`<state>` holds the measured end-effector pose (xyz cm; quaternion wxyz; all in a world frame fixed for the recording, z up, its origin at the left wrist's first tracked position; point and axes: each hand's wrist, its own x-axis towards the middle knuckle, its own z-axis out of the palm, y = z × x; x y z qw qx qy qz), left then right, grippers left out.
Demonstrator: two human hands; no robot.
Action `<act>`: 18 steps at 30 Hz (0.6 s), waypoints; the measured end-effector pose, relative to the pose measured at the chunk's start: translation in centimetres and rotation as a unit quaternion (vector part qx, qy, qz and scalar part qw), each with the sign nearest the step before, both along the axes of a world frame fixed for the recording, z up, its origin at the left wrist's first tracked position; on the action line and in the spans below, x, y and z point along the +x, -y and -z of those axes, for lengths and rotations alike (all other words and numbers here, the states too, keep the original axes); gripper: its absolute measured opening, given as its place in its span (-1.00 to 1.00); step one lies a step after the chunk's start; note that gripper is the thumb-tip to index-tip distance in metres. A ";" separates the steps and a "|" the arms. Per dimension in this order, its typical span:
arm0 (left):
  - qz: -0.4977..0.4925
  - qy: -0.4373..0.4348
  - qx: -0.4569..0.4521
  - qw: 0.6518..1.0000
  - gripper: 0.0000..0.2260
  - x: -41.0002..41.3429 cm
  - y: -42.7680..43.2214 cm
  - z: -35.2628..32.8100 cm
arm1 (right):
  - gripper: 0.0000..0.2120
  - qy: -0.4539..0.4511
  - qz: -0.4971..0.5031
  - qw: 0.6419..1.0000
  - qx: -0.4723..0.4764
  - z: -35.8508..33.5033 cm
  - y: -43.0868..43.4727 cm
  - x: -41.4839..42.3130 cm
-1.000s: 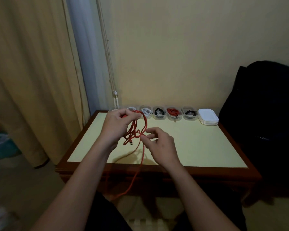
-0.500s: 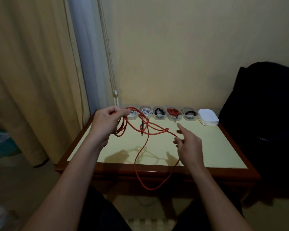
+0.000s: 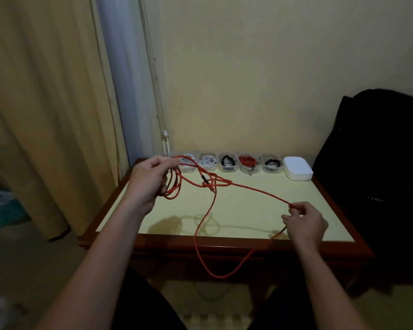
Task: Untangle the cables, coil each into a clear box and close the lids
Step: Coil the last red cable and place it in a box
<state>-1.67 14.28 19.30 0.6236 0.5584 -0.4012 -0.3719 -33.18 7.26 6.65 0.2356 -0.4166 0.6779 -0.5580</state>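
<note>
A long red cable [image 3: 255,190] stretches between my two hands above the table [image 3: 248,210]. My left hand [image 3: 150,179] grips a bunch of its loops at the table's left. A loose knot with a dark plug hangs in the middle. My right hand [image 3: 304,222] pinches the strand at the right front, and a slack loop drops below the table edge. Several clear boxes [image 3: 228,162] line the back edge, holding white, black and red coiled cables, without lids. A stack of white lids [image 3: 298,168] sits to their right.
A black bag [image 3: 379,175] stands against the table's right side. A beige curtain [image 3: 45,115] hangs at the left, with thin cords running down the wall behind the boxes. My dark-clothed legs are under the table's front edge.
My right hand has drawn the red strand out to the right and toward me, stretching the tangle open. My left hand moved left with the loops.
</note>
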 end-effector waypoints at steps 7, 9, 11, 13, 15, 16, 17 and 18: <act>0.044 0.039 -0.011 0.998 -0.81 -1.6 0.1 -0.2 | -0.69 -0.110 -0.225 0.966 0.065 -0.3 -1.0 2.9; 0.053 0.046 -0.012 0.997 -0.75 -1.9 0.2 -0.1 | -0.72 -0.105 -0.252 0.962 0.024 -1.8 -1.7 4.4; 0.059 0.053 -0.011 0.997 -0.75 -2.2 0.2 -0.1 | -0.78 -0.077 -0.267 0.960 -0.035 -3.9 -2.6 6.1; 0.067 0.058 -0.013 0.996 -0.74 -2.5 0.1 0.0 | -0.87 -0.043 -0.298 0.951 -0.070 -6.1 -3.5 7.7; 0.076 0.059 -0.017 0.995 -0.72 -3.0 -0.1 -0.1 | -0.92 -0.025 -0.338 0.938 -0.067 -8.0 -4.2 9.1; 0.081 0.059 -0.020 0.995 -0.71 -3.3 -0.1 -0.2 | -0.89 -0.032 -0.349 0.935 -0.063 -8.6 -4.4 9.7; 0.087 0.059 -0.022 0.994 -0.71 -3.5 -0.2 -0.2 | -0.85 -0.051 -0.349 0.934 -0.058 -8.9 -4.5 10.3; 0.093 0.058 -0.024 0.994 -0.72 -3.7 -0.3 -0.3 | -0.82 -0.070 -0.345 0.935 -0.052 -9.1 -4.6 11.0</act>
